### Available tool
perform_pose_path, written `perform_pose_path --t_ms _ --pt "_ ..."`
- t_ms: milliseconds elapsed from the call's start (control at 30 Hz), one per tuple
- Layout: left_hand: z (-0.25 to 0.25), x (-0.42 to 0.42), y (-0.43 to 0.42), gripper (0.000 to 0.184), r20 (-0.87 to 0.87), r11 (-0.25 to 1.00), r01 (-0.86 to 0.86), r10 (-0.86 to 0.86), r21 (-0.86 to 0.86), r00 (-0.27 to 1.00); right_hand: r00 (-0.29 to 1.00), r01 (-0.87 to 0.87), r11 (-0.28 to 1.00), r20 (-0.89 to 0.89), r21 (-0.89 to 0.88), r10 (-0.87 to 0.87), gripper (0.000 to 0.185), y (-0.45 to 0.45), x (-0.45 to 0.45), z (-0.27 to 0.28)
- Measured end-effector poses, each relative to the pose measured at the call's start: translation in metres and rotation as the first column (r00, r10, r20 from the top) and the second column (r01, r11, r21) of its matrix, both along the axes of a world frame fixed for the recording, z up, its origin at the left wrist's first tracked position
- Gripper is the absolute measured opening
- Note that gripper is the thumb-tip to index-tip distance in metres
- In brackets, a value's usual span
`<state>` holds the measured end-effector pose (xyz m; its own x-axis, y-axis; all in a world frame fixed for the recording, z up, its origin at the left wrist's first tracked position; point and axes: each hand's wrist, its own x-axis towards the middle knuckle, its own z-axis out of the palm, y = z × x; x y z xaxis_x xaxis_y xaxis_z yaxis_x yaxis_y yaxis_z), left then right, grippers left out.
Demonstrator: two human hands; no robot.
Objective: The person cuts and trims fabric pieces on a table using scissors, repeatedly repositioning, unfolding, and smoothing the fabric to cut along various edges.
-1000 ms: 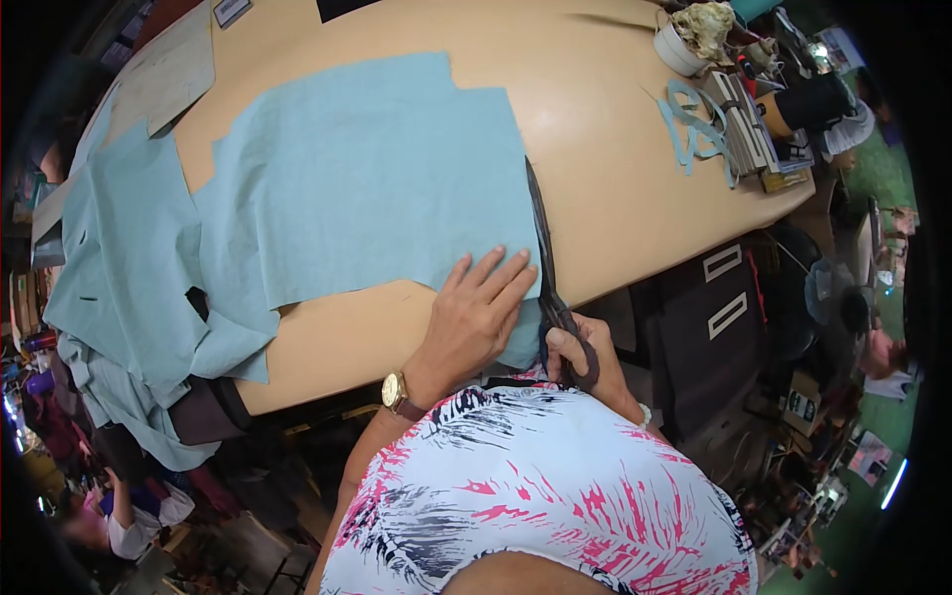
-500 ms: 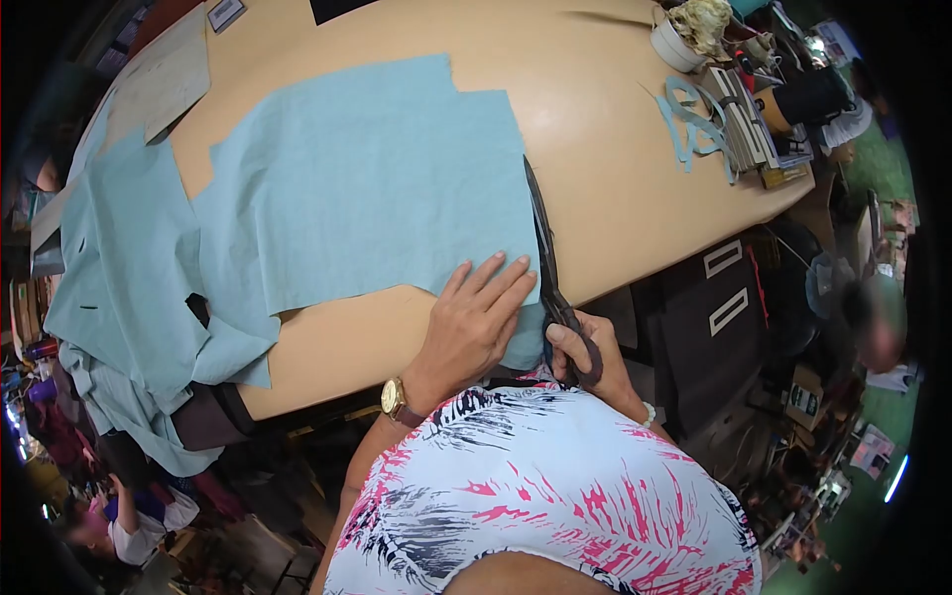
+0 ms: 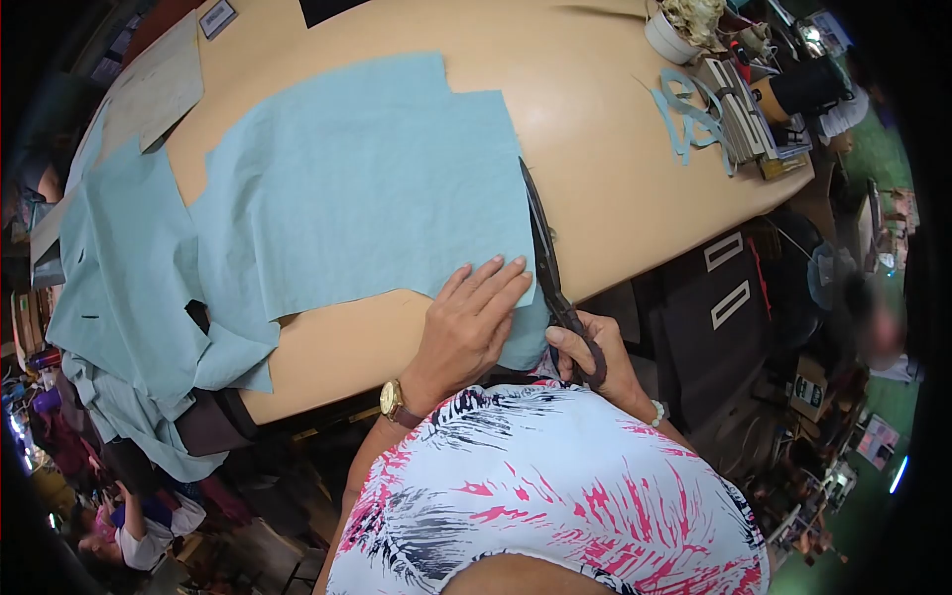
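Note:
A light blue cloth (image 3: pixel 367 178) lies spread on the tan table, its lower right corner under my left hand (image 3: pixel 461 327). That hand is flat with its fingers apart and has a gold watch at the wrist. My right hand (image 3: pixel 595 362) is wrapped round the handles of large dark scissors (image 3: pixel 545 253). Their long blades run along the cloth's right edge, pointing away from me. Whether the blades are parted is hard to tell. More blue cloth hangs over the table edge below my left fingers.
The table (image 3: pixel 615 169) bears crumpled blue cloth (image 3: pixel 139 258) and grey sheets (image 3: pixel 154 84) at left. At upper right are cloth strips (image 3: pixel 684 119), a white pot (image 3: pixel 669 40) and stacked books (image 3: pixel 736 109). A person (image 3: pixel 139 535) is at lower left.
The view has shifted slightly, moving the table items a little to the left. My left hand stays flat on the cloth, and the scissors remain in my right hand beside its edge.

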<state>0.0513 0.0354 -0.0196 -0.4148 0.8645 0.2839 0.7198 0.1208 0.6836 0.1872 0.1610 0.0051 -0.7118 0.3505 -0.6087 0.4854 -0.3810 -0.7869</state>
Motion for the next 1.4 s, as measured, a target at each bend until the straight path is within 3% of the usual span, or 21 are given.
perform_pose_path --t_ms 333,433,667,1400 --pt "0.000 -0.001 0.000 0.042 0.044 0.998 -0.007 0.004 0.064 0.999 0.998 -0.044 0.999 0.047 0.023 0.043 0.026 0.003 0.001 0.001" --pt "-0.005 -0.002 -0.002 0.042 0.055 0.997 -0.004 0.000 0.076 0.998 1.000 -0.007 1.000 -0.025 -0.028 0.006 0.027 0.002 0.005 -0.004" --pt "-0.001 0.000 -0.002 0.043 0.073 0.998 -0.006 0.001 0.068 0.997 0.995 -0.037 0.997 -0.088 0.064 0.043 0.033 0.010 -0.001 -0.010" --pt "-0.007 0.003 -0.012 0.038 0.072 0.996 0.040 -0.046 0.083 0.996 0.995 0.051 0.998 -0.081 -0.023 -0.053 0.033 0.004 -0.006 -0.011"
